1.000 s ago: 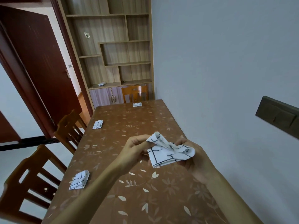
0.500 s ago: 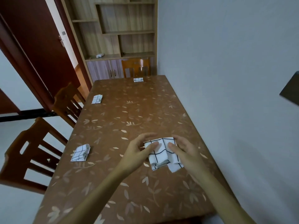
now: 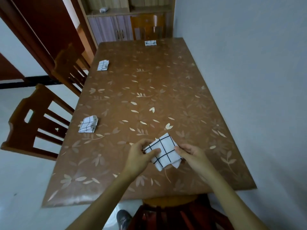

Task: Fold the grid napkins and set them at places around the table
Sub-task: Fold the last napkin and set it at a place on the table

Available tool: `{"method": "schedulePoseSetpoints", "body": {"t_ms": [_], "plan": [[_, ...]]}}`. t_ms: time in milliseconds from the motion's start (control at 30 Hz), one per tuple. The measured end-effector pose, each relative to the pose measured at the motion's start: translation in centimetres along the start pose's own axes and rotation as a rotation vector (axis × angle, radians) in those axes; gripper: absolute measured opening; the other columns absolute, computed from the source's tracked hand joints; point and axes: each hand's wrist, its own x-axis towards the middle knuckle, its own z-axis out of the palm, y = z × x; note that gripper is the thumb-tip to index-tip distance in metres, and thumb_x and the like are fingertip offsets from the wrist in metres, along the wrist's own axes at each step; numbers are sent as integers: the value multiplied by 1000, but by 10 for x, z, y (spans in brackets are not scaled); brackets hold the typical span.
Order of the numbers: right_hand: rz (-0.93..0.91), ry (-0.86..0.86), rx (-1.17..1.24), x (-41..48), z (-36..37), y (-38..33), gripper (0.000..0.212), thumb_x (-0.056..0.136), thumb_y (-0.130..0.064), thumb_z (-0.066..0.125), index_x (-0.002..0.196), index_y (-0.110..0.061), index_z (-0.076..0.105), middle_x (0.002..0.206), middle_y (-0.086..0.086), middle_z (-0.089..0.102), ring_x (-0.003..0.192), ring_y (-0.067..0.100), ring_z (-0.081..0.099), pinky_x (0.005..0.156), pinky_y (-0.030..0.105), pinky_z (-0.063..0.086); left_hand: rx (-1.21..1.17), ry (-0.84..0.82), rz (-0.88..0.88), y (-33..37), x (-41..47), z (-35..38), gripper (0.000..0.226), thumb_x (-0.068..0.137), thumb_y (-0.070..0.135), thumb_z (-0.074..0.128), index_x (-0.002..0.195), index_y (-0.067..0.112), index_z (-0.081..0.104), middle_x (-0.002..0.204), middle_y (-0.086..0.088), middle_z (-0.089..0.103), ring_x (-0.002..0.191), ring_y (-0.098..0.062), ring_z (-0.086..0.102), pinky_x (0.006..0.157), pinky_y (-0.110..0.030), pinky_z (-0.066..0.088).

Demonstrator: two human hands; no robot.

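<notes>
A folded white napkin with a black grid (image 3: 163, 151) lies on the brown leaf-patterned table (image 3: 149, 100) near its front edge. My left hand (image 3: 138, 156) pinches its left side, thumb on top. My right hand (image 3: 191, 152) holds its right edge with the fingertips. Three more folded grid napkins lie at places: one at the left edge near me (image 3: 88, 124), one farther along the left edge (image 3: 103, 65), one at the far end (image 3: 150, 43).
Two wooden chairs stand at the left side (image 3: 33, 123) (image 3: 69, 67), one at the far end (image 3: 146, 25), one under the near edge (image 3: 174, 211). A grey wall (image 3: 249, 80) runs along the table's right side. A cabinet (image 3: 108, 29) stands behind.
The napkin went from crumpled in the air down onto the table, folded flat. Both hands came down with it, and the view has tilted down.
</notes>
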Motion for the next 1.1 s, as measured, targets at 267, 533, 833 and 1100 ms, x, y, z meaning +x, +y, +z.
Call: {"method": "schedulePoseSetpoints", "body": {"t_ms": [267,533,833,1100], "plan": [[177,145,3,12,21,81,11,97,-24,64,105,-19,70,95,-10,73,77,-13,67,61,4,48,20,39,-236,-92,8,24,24,90,21,74,105,28,56,99,-1,70,89,-20,72,76,-49,62],[297,224,206,3,35,121,31,93,-20,69,124,-20,63,109,1,73,87,16,74,59,28,59,55,-126,-226,-130,-7,36,45,76,51,81,115,45,60,118,6,68,103,-11,69,87,-30,58],[313,40,268,8,24,99,46,93,-62,40,114,-27,62,83,13,76,64,18,66,57,29,55,51,-140,-220,-132,2,35,41,84,40,77,121,32,61,115,10,71,100,-10,70,80,-17,55],[296,57,13,9,25,119,31,102,-40,51,114,-16,67,80,2,76,58,8,65,58,22,53,388,-85,-69,-150,8,38,64,75,37,80,133,33,53,128,10,50,91,-15,66,81,-34,59]]}}
